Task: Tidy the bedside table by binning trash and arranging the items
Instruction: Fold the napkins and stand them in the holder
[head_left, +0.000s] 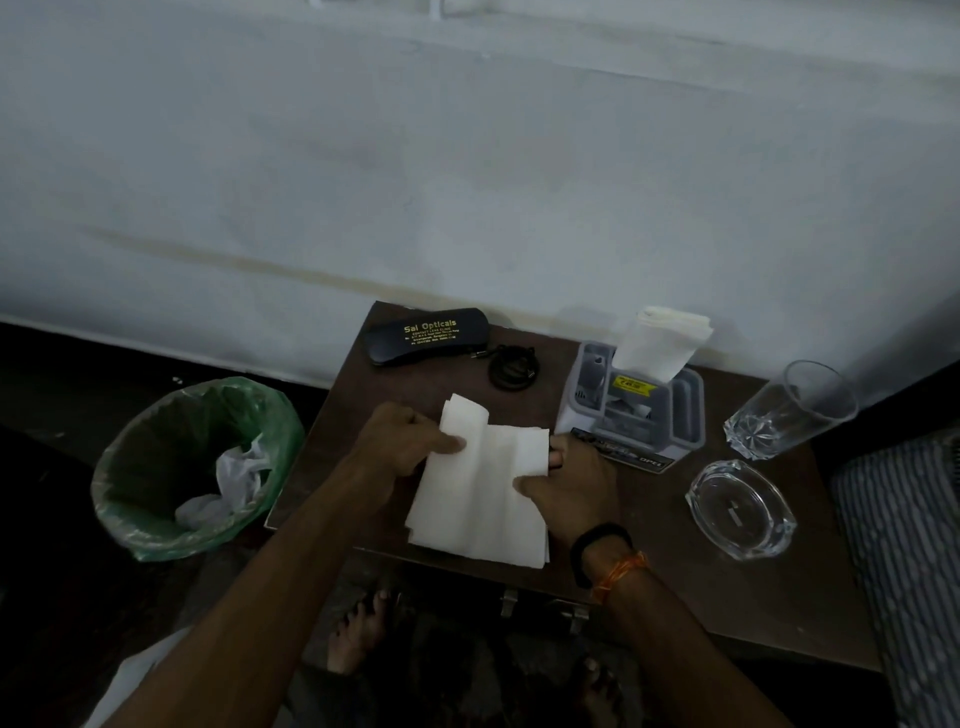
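Observation:
A stack of white paper napkins (480, 488) hangs over the front of the brown bedside table (727, 587). My left hand (402, 441) pinches its upper left edge and my right hand (571, 480) grips its right side. A black spectacle case (425, 335) with gold lettering lies at the table's back left, a coiled black cable (514, 368) just right of it. A grey tissue holder (636, 410) with a white tissue sticking up stands behind my right hand.
A bin lined with a green bag (195, 467) stands on the floor left of the table, crumpled white trash inside. A drinking glass (789, 410) and a glass ashtray (740, 509) sit at the table's right. Striped bedding (904, 545) borders the right edge.

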